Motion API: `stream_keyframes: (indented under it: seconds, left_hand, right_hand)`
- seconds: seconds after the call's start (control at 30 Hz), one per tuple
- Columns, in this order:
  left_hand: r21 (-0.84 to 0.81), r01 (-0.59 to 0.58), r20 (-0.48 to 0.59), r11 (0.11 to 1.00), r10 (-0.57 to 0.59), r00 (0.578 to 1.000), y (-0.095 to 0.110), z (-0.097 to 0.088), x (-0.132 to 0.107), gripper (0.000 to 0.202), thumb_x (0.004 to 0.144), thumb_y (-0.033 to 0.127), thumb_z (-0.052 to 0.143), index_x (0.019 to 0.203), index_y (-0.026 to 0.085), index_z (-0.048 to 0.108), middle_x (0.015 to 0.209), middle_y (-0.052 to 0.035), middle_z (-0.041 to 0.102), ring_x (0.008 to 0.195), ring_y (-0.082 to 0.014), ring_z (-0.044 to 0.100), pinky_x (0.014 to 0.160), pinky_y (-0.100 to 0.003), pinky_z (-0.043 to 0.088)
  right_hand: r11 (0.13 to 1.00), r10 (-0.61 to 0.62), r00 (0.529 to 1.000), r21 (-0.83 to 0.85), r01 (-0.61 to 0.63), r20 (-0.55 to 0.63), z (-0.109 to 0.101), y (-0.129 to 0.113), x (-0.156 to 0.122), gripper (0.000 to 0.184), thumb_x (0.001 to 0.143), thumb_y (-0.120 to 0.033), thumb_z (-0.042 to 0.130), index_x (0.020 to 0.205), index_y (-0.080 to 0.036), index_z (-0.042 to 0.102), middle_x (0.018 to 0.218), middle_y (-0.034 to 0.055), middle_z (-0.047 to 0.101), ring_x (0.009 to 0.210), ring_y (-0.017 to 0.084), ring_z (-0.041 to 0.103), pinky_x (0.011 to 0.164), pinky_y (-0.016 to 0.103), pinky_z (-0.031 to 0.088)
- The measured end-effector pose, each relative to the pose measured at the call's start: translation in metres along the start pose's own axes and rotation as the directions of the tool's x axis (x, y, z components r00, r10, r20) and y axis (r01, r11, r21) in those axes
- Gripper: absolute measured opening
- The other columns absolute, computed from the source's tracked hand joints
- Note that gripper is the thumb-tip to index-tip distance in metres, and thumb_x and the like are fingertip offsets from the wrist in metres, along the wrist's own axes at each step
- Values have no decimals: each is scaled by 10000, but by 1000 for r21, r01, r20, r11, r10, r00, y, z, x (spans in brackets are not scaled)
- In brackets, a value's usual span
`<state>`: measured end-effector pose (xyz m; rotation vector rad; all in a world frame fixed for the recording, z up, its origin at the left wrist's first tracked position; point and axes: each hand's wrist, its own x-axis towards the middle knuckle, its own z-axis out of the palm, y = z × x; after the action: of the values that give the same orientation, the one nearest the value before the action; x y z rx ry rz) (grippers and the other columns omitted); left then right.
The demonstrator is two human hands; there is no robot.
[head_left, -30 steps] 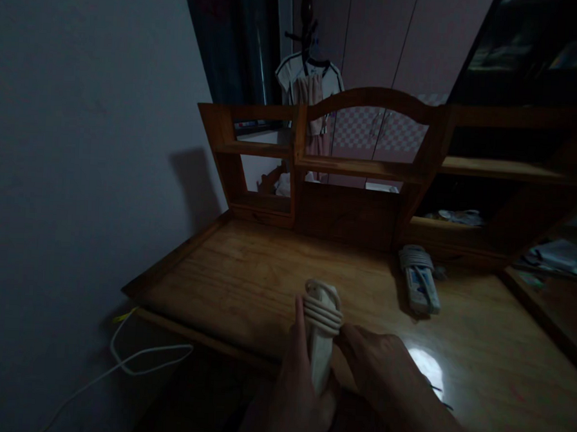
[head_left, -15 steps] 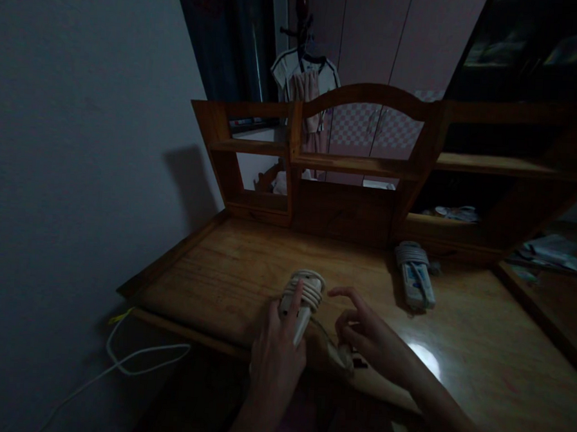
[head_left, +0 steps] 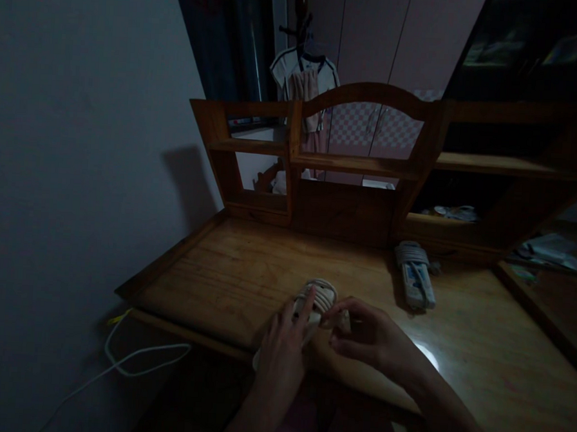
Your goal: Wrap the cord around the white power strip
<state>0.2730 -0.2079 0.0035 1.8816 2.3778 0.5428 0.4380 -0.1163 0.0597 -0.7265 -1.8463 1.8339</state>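
Under my left hand (head_left: 285, 354) is a white power strip (head_left: 314, 319), its cord (head_left: 323, 296) wound in several loops round the far end. The left index finger presses along the loops, and the other fingers grip the strip's body, which they partly hide. Close on the right, my right hand (head_left: 367, 333) has its fingers curled at the cord's loose end, beside the coil. A pale piece that looks like the plug (head_left: 344, 320) shows by those fingers. How firmly they pinch the cord is hard to see in the dim light.
A second power strip (head_left: 416, 281), its cord wound round it, lies on the wooden desk (head_left: 228, 264) to the right. Wooden shelves (head_left: 354, 164) stand along the desk's back. A white cable (head_left: 141, 350) hangs by the left wall.
The power strip and my left hand have shifted slightly right and tilted. My right hand has come in to the coil, and the cord's loose end has been lifted from near the desk edge.
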Motion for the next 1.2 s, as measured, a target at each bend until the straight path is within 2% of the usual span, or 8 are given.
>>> stream_keyframes:
  seconds: [0.13, 0.27, 0.37, 0.5, 0.7, 0.9, 1.07, 1.2]
  left_hand:
    - [-84, -112, 52, 990, 117, 992, 5, -1, -5, 912, 797, -3, 428, 1519, 254, -67, 1421, -71, 446, 1183, -236, 474, 980, -343, 391]
    - [-21, -194, 104, 981, 196, 975, 11, -6, -7, 900, 772, -22, 394, 1523, 225, -36, 1423, -77, 454, 1151, -247, 482, 979, -373, 389]
    - [45, -266, 154, 963, 256, 954, 17, -13, -7, 858, 754, -11, 414, 1524, 183, 86, 1370, -119, 493, 1095, -280, 501, 939, -416, 418]
    - [29, -380, 238, 925, 363, 901, 21, -19, -12, 671, 781, 37, 412, 1436, 164, 342, 1333, -150, 515, 1031, -310, 522, 876, -466, 463]
    - [-92, -381, 225, 920, 392, 892, 13, -4, -24, 715, 732, 70, 452, 1428, 151, 307, 1359, -160, 486, 1223, -335, 449, 1023, -511, 397]
    - [-227, -270, 201, 936, 317, 927, 9, 20, -35, 783, 723, 141, 511, 1440, 158, 198, 1443, -171, 401, 1325, -310, 394, 1077, -469, 375]
    - [-330, -299, 182, 896, 371, 911, 13, 18, -36, 757, 738, 122, 535, 1413, 205, 200, 1405, -140, 441, 1269, -288, 456, 1038, -451, 418]
    - [-385, -286, 141, 877, 362, 922, 16, 17, -36, 716, 714, 66, 532, 1354, 255, 272, 1404, -94, 434, 1265, -261, 461, 1036, -445, 426]
  right_hand:
    - [985, -42, 998, -166, 36, -36, 1, -17, -5, 318, 811, -306, 672, 1100, -200, 590, 952, 30, 655, 791, 158, 652, 714, 274, 531]
    - [818, -168, 985, -562, 126, -24, -9, -31, -7, 251, 829, -269, 649, 1073, -208, 642, 732, -17, 641, 616, 119, 589, 569, 211, 452]
    - [716, -208, 971, -659, 230, 113, -15, -38, -5, 221, 822, -218, 652, 1042, -226, 670, 812, -16, 669, 676, 110, 603, 620, 198, 441]
    - [677, -196, 952, -670, 304, 234, -17, -42, 1, 160, 862, -239, 618, 1005, -218, 687, 913, 8, 687, 803, 130, 627, 732, 217, 449]
    - [705, -158, 970, -667, 242, 185, -22, -32, 12, 238, 780, -366, 714, 953, -208, 671, 836, -8, 663, 745, 135, 600, 672, 224, 441]
    - [766, -48, 984, -627, 145, 170, -37, -18, 21, 489, 705, -485, 760, 1100, -223, 642, 1084, 37, 640, 920, 180, 616, 788, 276, 482]
    - [885, 198, 883, -466, 27, 426, -50, -7, 29, 441, 741, -469, 739, 1098, -216, 685, 1006, 21, 696, 953, 190, 640, 833, 281, 490]
    - [913, 249, 893, -398, -87, 376, -49, 5, 27, 436, 772, -488, 706, 1086, -186, 686, 978, 40, 705, 917, 187, 652, 785, 278, 504]
